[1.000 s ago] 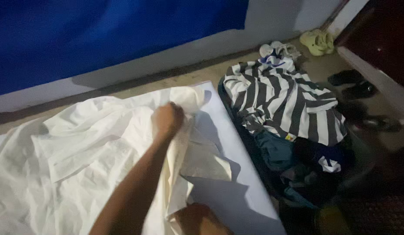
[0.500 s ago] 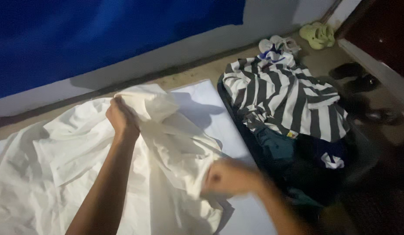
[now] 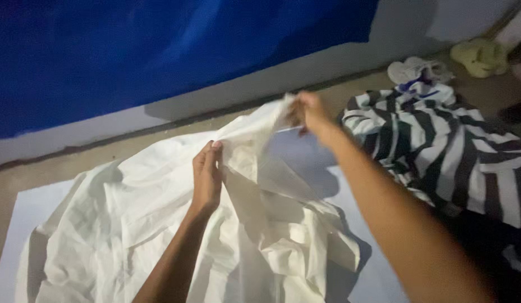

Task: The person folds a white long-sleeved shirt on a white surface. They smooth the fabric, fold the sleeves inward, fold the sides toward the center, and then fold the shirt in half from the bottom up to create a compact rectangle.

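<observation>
Your left hand (image 3: 207,177) pinches the white garment (image 3: 159,235) mid-fold | your right hand (image 3: 308,112) grips its raised edge, hands apart | garment sprawls over the white sheet (image 3: 24,213), beside the striped cloth (image 3: 440,140)

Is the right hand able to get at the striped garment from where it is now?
Probably yes. The right hand pinches the white cloth just beside the striped garment, and nothing lies between them; it must let go first.

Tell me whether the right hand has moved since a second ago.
Yes. The right hand has moved up and away from the body, from the near edge of the white cloth toward the wall, level with the striped garment.
</observation>
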